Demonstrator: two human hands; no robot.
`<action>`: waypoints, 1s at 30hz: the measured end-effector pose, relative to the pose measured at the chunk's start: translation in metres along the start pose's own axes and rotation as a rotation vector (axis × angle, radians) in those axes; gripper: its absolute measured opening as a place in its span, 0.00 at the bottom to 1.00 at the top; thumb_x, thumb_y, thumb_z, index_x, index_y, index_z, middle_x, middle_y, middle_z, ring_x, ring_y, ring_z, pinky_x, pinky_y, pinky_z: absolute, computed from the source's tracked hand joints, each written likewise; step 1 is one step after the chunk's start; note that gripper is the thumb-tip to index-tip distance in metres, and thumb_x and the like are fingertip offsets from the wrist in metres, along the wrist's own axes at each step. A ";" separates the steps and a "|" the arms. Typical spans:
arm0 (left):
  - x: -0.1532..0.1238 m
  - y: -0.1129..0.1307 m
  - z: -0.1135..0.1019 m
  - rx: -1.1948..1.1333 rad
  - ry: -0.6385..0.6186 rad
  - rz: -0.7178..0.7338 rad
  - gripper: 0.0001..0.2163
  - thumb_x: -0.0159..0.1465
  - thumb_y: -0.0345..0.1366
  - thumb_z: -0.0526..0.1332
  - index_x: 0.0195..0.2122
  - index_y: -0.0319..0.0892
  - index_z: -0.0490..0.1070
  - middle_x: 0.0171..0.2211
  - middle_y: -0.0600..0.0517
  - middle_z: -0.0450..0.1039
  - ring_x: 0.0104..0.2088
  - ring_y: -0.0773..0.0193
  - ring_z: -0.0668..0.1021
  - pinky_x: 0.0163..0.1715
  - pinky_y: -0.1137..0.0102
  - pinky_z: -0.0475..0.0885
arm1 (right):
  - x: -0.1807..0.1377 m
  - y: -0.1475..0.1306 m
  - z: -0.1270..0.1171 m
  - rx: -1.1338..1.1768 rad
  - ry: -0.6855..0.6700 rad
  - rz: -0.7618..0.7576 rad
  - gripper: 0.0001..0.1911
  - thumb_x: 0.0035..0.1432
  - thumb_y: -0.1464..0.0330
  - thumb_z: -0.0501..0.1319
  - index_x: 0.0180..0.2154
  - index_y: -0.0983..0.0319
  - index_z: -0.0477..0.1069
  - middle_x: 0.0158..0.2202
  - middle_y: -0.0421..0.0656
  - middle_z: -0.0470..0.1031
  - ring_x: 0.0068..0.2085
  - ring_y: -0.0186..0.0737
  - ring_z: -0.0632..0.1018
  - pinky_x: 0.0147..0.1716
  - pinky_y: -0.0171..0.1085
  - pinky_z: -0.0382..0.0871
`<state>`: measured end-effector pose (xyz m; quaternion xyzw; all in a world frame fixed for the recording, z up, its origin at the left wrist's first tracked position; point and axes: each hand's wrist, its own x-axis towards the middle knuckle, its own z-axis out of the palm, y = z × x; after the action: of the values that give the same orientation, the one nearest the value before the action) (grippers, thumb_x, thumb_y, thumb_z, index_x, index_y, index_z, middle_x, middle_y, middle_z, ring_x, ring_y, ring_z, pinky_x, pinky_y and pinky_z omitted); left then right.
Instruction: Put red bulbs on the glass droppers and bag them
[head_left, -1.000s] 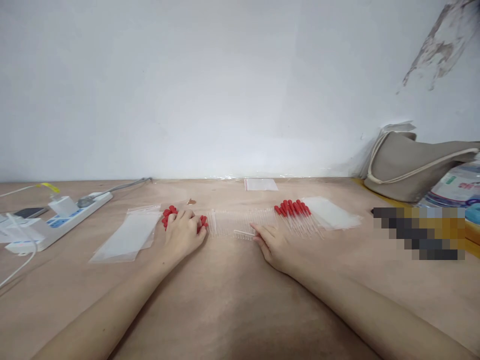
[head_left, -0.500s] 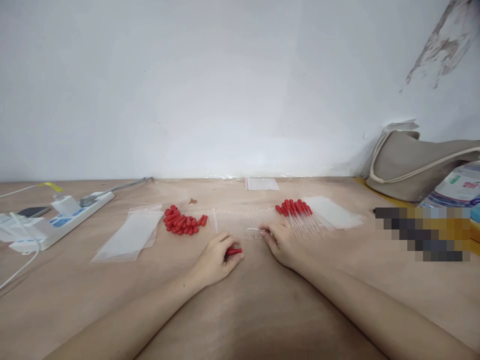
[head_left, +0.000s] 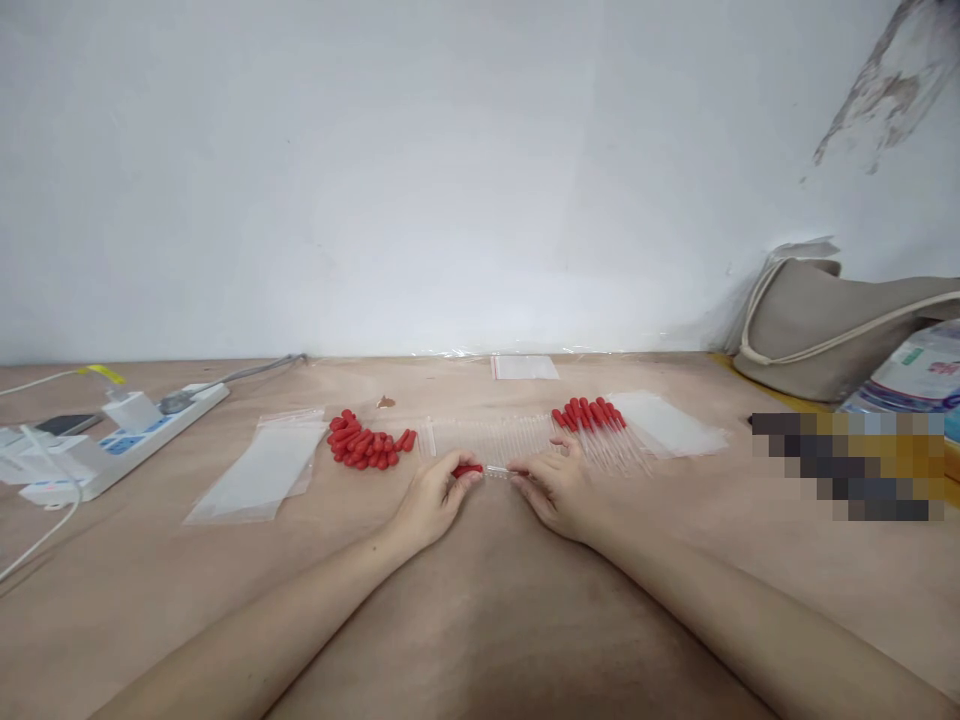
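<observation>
Between the thumb and fingers of my left hand [head_left: 435, 493] is a red rubber dropper bulb [head_left: 471, 469], its open end turned to the right. My right hand [head_left: 556, 488] pinches a thin clear dropper tube [head_left: 496, 469], which points left at the bulb; whether the two touch I cannot tell. Behind my hands lies a row of clear tubes [head_left: 487, 436]. To the left is a heap of loose red bulbs [head_left: 364, 445]. Several droppers with red bulbs fitted on clear tubes [head_left: 592, 418] lie side by side beyond my right hand.
Clear plastic bags lie at the left [head_left: 255, 470] and right [head_left: 667, 425], with a small zip bag [head_left: 525, 367] near the wall. A white power strip [head_left: 127, 440] with cables is far left. A grey bag [head_left: 832, 330] and a large bottle [head_left: 911, 370] stand at right.
My left hand has moved up with the red bulb. My right hand's tube has come down slightly and left, so bulb and tube are now nearly in line, end to end.
</observation>
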<state>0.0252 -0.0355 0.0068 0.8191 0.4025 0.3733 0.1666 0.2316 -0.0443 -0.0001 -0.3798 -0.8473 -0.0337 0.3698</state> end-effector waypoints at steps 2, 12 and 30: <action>0.000 -0.001 0.000 0.000 0.001 0.011 0.06 0.61 0.36 0.53 0.37 0.41 0.65 0.33 0.52 0.71 0.34 0.65 0.73 0.34 0.71 0.67 | -0.001 0.001 0.002 0.009 -0.002 0.001 0.08 0.57 0.70 0.51 0.37 0.60 0.67 0.31 0.39 0.76 0.30 0.31 0.73 0.47 0.44 0.47; 0.001 0.001 -0.003 0.018 -0.050 0.094 0.09 0.62 0.35 0.52 0.38 0.41 0.70 0.32 0.50 0.72 0.33 0.65 0.74 0.34 0.71 0.68 | 0.000 0.002 0.000 -0.004 -0.028 -0.038 0.10 0.58 0.71 0.50 0.37 0.60 0.69 0.30 0.42 0.76 0.29 0.33 0.73 0.43 0.41 0.49; -0.004 -0.003 0.000 0.125 -0.124 0.174 0.09 0.63 0.36 0.51 0.38 0.40 0.69 0.31 0.49 0.72 0.32 0.65 0.72 0.34 0.70 0.67 | 0.003 0.002 0.004 -0.118 -0.082 -0.161 0.10 0.57 0.72 0.49 0.32 0.62 0.68 0.25 0.39 0.74 0.23 0.29 0.68 0.31 0.37 0.45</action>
<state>0.0225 -0.0369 0.0030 0.8812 0.3414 0.3091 0.1068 0.2290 -0.0395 -0.0015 -0.3329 -0.8860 -0.0976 0.3077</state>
